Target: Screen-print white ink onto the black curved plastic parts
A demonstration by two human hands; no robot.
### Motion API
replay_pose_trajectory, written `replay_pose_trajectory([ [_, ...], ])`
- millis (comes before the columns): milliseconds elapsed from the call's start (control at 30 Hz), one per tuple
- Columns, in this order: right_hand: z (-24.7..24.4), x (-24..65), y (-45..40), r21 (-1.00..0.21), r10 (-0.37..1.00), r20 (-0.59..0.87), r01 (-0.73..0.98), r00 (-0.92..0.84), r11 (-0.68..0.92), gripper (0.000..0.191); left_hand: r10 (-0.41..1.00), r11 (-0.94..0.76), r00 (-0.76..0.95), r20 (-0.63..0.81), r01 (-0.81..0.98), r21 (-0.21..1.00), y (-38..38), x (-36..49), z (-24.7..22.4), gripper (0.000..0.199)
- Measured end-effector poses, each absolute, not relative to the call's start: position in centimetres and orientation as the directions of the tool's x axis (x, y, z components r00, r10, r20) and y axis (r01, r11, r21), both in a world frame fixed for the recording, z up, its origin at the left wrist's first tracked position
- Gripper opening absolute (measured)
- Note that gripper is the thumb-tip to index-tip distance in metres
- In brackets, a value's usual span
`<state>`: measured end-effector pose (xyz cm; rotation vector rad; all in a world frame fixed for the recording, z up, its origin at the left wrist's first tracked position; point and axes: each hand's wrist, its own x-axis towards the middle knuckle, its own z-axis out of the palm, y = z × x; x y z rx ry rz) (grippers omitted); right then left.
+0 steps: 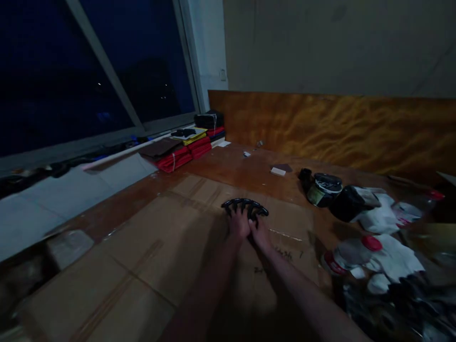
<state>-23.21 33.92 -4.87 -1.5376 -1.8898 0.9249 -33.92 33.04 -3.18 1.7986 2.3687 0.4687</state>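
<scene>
On the flattened cardboard in front of me lies a black, fan-shaped thing. Its outer edge is a curved row of several glossy segments, with dark prongs pointing back towards me. My left hand has its fingers closed over the near left part. Beside it, almost touching, my right hand grips the near right part with bent fingers. The dim light hides the exact kind of thing and much of the fingertips.
Red folded bundles and a black stack stand by the window. To the right are a black-lidded jar, a black container, a red-capped bottle, white crumpled paper and a dark heap. A wooden panel borders the back.
</scene>
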Motion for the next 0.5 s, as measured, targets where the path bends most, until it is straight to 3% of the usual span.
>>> replay_pose_trajectory([
  [200,-6.8,-24.3,41.5,-0.673,0.968,-0.099,0.732,-0.232,0.107,0.068,0.955,0.216,-0.271,0.118,0.913,0.347,40.9,-35.3,-6.4,0.053],
  [367,-8.1,-24.3,41.4,-0.674,0.974,-0.032,0.725,-0.225,0.145,0.068,0.933,0.170,-0.265,0.243,0.920,0.353,40.7,-35.0,-8.3,0.065],
  [500,-7.7,-24.3,38.9,-0.708,0.975,0.018,0.686,-0.221,0.169,0.067,0.937,0.169,-0.261,0.231,0.921,0.352,39.0,-34.5,-8.5,0.066],
])
